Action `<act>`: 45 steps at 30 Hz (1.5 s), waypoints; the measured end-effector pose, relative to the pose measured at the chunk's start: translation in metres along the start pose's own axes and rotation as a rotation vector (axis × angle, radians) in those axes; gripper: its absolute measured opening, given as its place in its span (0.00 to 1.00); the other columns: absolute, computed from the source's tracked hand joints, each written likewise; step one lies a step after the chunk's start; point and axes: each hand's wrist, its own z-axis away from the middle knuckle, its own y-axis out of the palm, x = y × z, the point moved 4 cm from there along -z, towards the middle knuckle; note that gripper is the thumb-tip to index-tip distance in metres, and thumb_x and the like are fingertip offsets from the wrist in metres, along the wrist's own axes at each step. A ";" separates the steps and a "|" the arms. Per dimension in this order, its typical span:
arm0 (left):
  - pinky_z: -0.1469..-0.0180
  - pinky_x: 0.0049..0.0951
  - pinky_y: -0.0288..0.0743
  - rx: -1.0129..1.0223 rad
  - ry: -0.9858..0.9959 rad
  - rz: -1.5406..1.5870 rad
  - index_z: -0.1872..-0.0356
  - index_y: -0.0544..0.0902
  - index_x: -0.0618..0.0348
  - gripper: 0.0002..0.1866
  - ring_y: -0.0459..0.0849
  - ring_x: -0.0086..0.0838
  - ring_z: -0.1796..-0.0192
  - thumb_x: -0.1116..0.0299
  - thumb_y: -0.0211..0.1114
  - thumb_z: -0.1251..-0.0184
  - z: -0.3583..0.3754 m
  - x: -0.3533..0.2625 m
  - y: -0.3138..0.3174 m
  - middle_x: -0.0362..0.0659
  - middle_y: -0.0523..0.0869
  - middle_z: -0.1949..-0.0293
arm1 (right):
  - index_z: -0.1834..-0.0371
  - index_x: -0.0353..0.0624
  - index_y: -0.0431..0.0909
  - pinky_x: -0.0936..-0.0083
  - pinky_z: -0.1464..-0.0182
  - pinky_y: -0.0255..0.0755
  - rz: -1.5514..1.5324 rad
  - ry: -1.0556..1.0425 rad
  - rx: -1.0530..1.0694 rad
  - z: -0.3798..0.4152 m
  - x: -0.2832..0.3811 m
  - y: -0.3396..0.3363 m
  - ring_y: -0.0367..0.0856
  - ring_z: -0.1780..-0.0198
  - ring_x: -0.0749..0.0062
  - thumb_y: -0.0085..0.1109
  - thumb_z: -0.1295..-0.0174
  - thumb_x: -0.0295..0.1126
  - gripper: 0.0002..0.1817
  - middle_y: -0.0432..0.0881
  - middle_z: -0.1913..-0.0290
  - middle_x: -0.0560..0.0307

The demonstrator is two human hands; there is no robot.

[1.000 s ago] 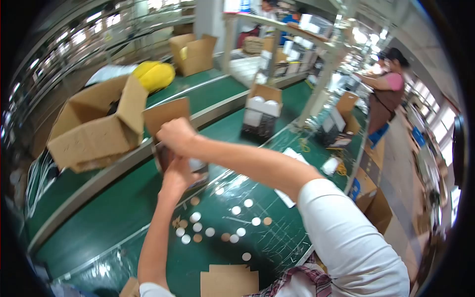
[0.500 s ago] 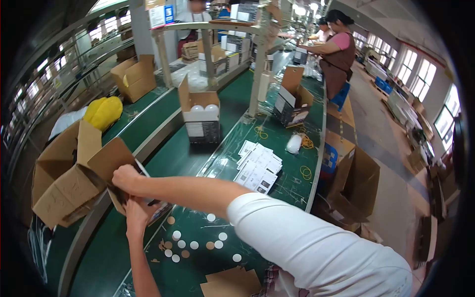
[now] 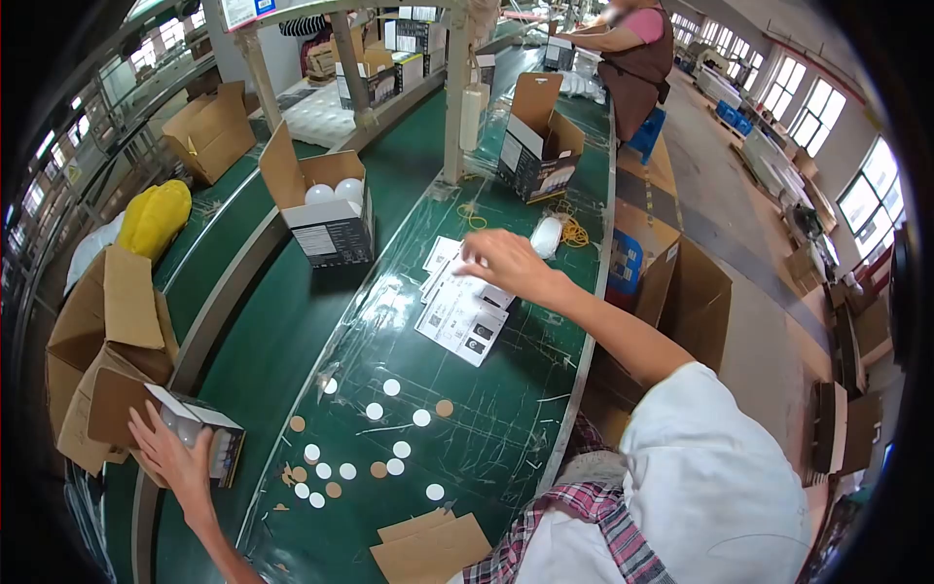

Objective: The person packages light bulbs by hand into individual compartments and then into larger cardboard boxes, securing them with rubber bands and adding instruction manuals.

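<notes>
At the lower left, my left hand (image 3: 177, 456) lies with spread fingers against the open top of a printed carton (image 3: 226, 450). Rounded white bulbs (image 3: 185, 424) show inside it, partly covered by the hand. My right hand (image 3: 513, 263) hovers over a pile of printed leaflets (image 3: 455, 321), thumb and curved fingers apart, nothing between them. Beside that hand lies a white wrapped item (image 3: 546, 237) with yellow rubber bands (image 3: 572, 232). Another open carton (image 3: 336, 237) with white bulbs stands farther up the green belt.
Round white and brown discs (image 3: 375, 412) are scattered on the green surface. Flat cardboard pieces (image 3: 433, 550) lie near my body. A dark printed carton (image 3: 538, 161) stands ahead, past a post (image 3: 454, 117). Brown boxes (image 3: 107, 341) flank the left; a person (image 3: 634, 68) works at upper right.
My right hand has left the carton at the left and swung right to above the leaflets. My left hand has spread its fingers on the carton. The camera view has shifted.
</notes>
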 end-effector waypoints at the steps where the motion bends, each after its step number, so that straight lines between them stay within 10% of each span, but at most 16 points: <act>1: 0.30 0.46 0.52 -0.144 0.039 0.036 0.32 0.62 0.58 0.45 0.56 0.51 0.29 0.67 0.75 0.54 -0.001 -0.016 -0.015 0.56 0.59 0.31 | 0.71 0.40 0.77 0.60 0.62 0.73 0.041 0.002 0.017 0.010 0.000 0.004 0.81 0.62 0.54 0.65 0.49 0.52 0.23 0.81 0.70 0.49; 4: 0.32 0.40 0.56 -0.061 0.283 0.425 0.38 0.72 0.58 0.27 0.65 0.44 0.34 0.72 0.64 0.42 -0.022 -0.137 -0.048 0.50 0.69 0.36 | 0.72 0.37 0.75 0.61 0.64 0.73 0.204 0.023 0.083 0.039 0.007 0.027 0.81 0.65 0.55 0.68 0.56 0.57 0.30 0.79 0.72 0.48; 11: 0.35 0.46 0.58 -0.188 0.547 0.441 0.42 0.73 0.56 0.28 0.67 0.41 0.36 0.73 0.69 0.47 -0.078 -0.315 0.029 0.49 0.71 0.42 | 0.69 0.36 0.74 0.61 0.62 0.73 0.196 0.095 0.120 0.049 0.000 0.071 0.79 0.60 0.54 0.73 0.59 0.44 0.25 0.77 0.66 0.48; 21: 0.50 0.36 0.65 0.073 0.855 0.383 0.74 0.80 0.57 0.05 0.74 0.35 0.54 0.79 0.60 0.51 -0.122 -0.232 0.051 0.42 0.76 0.66 | 0.55 0.33 0.77 0.64 0.57 0.74 -0.575 0.159 0.257 0.033 -0.028 0.053 0.83 0.60 0.55 0.64 0.47 0.38 0.21 0.84 0.64 0.42; 27: 0.46 0.36 0.68 -0.004 0.835 0.397 0.71 0.81 0.60 0.13 0.75 0.38 0.52 0.86 0.57 0.58 -0.092 -0.179 0.006 0.44 0.77 0.64 | 0.58 0.36 0.74 0.75 0.61 0.73 -0.827 0.240 0.499 0.021 -0.009 0.037 0.82 0.65 0.73 0.63 0.46 0.32 0.16 0.85 0.65 0.48; 29: 0.39 0.36 0.67 0.152 0.729 0.596 0.49 0.78 0.63 0.28 0.74 0.46 0.44 0.89 0.50 0.57 -0.077 -0.186 -0.013 0.50 0.76 0.50 | 0.58 0.37 0.72 0.79 0.62 0.73 -0.933 0.205 0.525 0.006 0.005 0.032 0.81 0.65 0.77 0.62 0.46 0.26 0.14 0.84 0.66 0.52; 32: 0.27 0.37 0.53 0.301 0.590 0.546 0.35 0.58 0.73 0.41 0.60 0.51 0.30 0.71 0.65 0.52 -0.069 -0.185 0.023 0.61 0.63 0.35 | 0.50 0.35 0.71 0.80 0.60 0.73 -1.044 0.080 0.467 -0.031 0.047 0.003 0.80 0.62 0.79 0.57 0.44 0.21 0.18 0.84 0.65 0.50; 35: 0.29 0.58 0.48 0.419 0.414 0.322 0.33 0.57 0.68 0.51 0.54 0.61 0.30 0.58 0.75 0.57 -0.073 -0.203 0.036 0.61 0.55 0.31 | 0.54 0.33 0.76 0.77 0.57 0.73 -0.821 -0.210 0.385 -0.085 0.099 -0.015 0.80 0.61 0.79 0.58 0.46 0.20 0.14 0.84 0.64 0.55; 38: 0.35 0.73 0.44 0.531 0.308 0.323 0.31 0.55 0.63 0.57 0.48 0.60 0.28 0.54 0.79 0.64 -0.084 -0.200 0.064 0.58 0.52 0.29 | 0.57 0.34 0.78 0.71 0.58 0.74 -0.706 -0.428 0.163 -0.134 0.163 -0.015 0.83 0.62 0.68 0.58 0.47 0.20 0.12 0.84 0.65 0.47; 42: 0.32 0.63 0.48 0.448 0.256 0.360 0.29 0.56 0.55 0.59 0.48 0.59 0.28 0.53 0.79 0.67 -0.078 -0.190 0.080 0.52 0.53 0.28 | 0.57 0.36 0.79 0.63 0.57 0.75 -0.379 -0.565 0.113 -0.186 0.210 0.038 0.81 0.60 0.42 0.54 0.46 0.18 0.13 0.82 0.63 0.36; 45: 0.32 0.63 0.48 0.360 0.326 0.583 0.29 0.57 0.53 0.58 0.52 0.63 0.30 0.54 0.78 0.68 -0.079 -0.179 0.112 0.52 0.55 0.29 | 0.63 0.37 0.81 0.59 0.58 0.75 -0.214 -0.660 0.073 -0.204 0.228 0.073 0.81 0.60 0.43 0.53 0.53 0.17 0.13 0.82 0.66 0.36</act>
